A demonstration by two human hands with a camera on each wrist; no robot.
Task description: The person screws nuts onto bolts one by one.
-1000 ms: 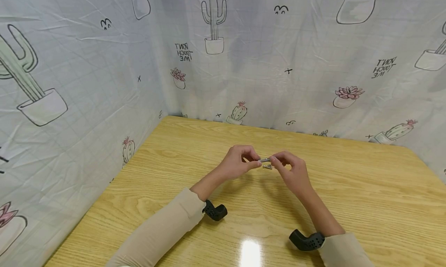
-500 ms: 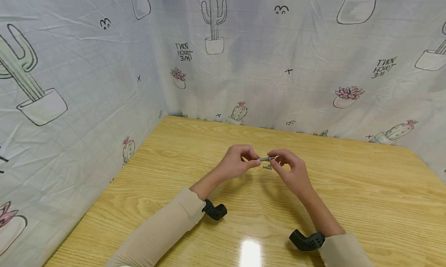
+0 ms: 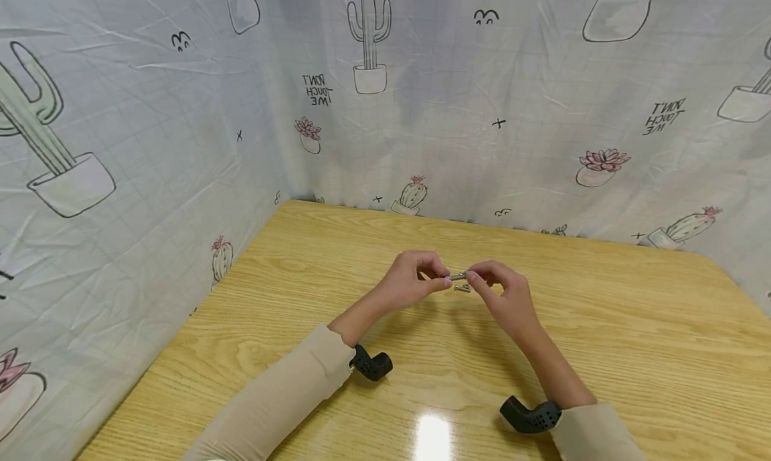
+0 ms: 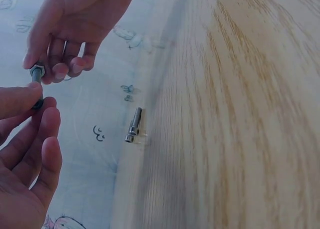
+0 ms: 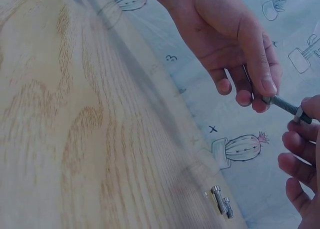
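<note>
A metal bolt (image 5: 285, 105) is held above the table, lying roughly level between the two hands. My left hand (image 3: 411, 280) pinches its head end between thumb and fingers. A hex nut (image 5: 298, 114) sits around the threads toward the other end, and the thumb and fingers of my right hand (image 3: 504, 295) pinch there. In the left wrist view the nut (image 4: 37, 69) shows beside the right fingertips. Below the hands, small metal bolts (image 3: 462, 288) lie close together on the table; in the right wrist view one bolt (image 5: 218, 198) lies against a shorter one (image 5: 228, 208).
The wood-grain table (image 3: 337, 247) extends on all sides of the hands. A cactus-print curtain (image 3: 446, 113) hangs along its back and left edges. Black wrist mounts sit on the left wrist (image 3: 372, 365) and the right wrist (image 3: 530, 415).
Half a second ago the right fingers were spread further along the bolt's end, showing the nut; now they have closed back over it. The left hand has barely moved.
</note>
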